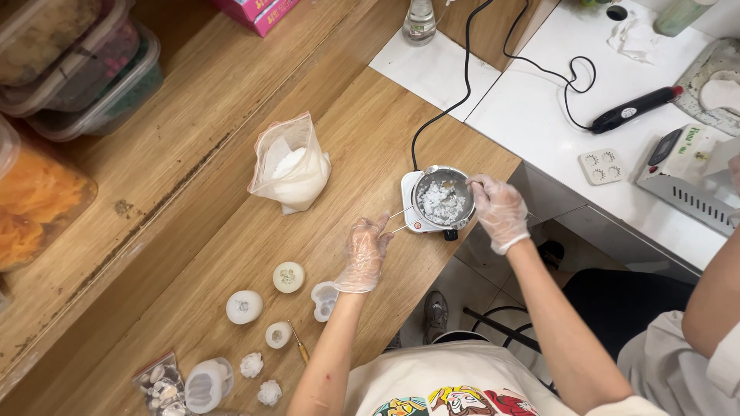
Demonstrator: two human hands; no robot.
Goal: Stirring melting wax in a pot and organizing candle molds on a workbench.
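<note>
A small metal pot (442, 202) with white flakes in it sits on a little white electric hotplate (411, 209) at the wooden table's right edge. My left hand (362, 251), in a clear glove, pinches the pot's thin wire handle (399, 218). Gloved as well, my right hand (499, 210) is at the pot's right rim, holding a thin stirring tool (455, 183) that reaches into the flakes.
An open plastic bag of white flakes (293, 166) stands left of the hotplate. Round white moulds (244, 306) and shells lie near the table's front. Storage tubs (85, 69) sit at far left. Another person's arm (713, 308) is at right, by a white counter (539, 92).
</note>
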